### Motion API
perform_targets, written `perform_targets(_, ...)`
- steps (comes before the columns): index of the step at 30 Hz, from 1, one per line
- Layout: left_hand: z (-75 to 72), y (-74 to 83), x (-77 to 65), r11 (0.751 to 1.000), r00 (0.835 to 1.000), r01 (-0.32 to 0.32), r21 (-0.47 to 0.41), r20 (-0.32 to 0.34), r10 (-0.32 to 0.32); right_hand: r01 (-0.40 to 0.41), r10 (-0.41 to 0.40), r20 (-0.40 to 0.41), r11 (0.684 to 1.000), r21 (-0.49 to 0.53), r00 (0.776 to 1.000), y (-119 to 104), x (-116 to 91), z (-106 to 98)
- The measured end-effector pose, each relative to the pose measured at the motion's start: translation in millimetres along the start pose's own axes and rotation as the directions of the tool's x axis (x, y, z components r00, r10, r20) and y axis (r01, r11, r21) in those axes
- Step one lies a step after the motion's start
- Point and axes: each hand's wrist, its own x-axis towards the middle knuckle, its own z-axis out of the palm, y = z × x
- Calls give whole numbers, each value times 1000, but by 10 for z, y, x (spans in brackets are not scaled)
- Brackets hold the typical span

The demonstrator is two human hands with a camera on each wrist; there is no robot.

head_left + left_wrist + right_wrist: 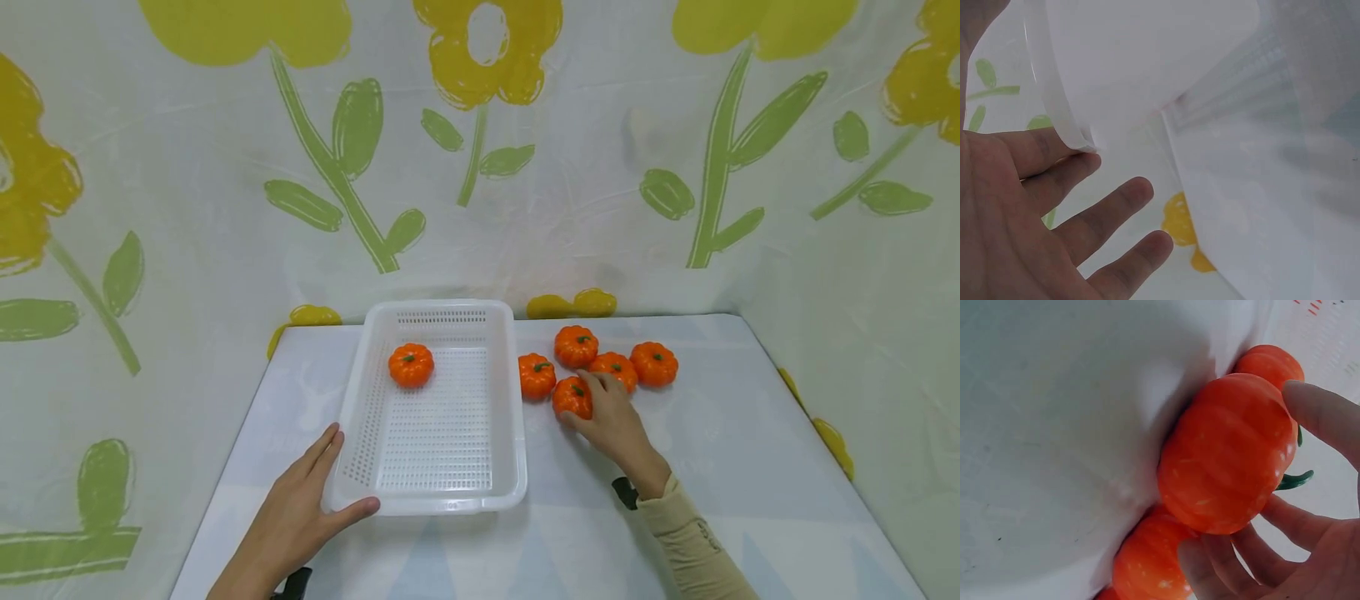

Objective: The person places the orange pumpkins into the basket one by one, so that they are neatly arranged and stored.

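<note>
Held pumpkin (571, 402): right of head-frame centre; squat, stem pointing right in right wrist view.
Right hand (611, 422): thumb and fingers pinching this pumpkin.
Basket (435, 442): centre; long axis up-down the frame.
Left hand (302, 507): lower left, spread, touching basket corner.

We see the basket (431, 505) on the tabletop (750, 467), the curtain (585, 208) behind. One inside pumpkin (410, 366) sits toward the basket's far left. Right of the basket, five more: near-basket pumpkin (536, 377) just beside the wall, back pumpkin (576, 344), middle pumpkin (611, 367), rightmost pumpkin (654, 365), and front pumpkin (571, 397) between the right hand's (611, 421) thumb and fingers. Left hand (292, 517): basket's near left corner.
</note>
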Motion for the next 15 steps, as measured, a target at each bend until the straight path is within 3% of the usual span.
perform_targets(15, -1, 11, 7, 1000, 1000, 4, -6, 4, -4, -48, 48, -8, 999, -11, 999, 54, -124, -18)
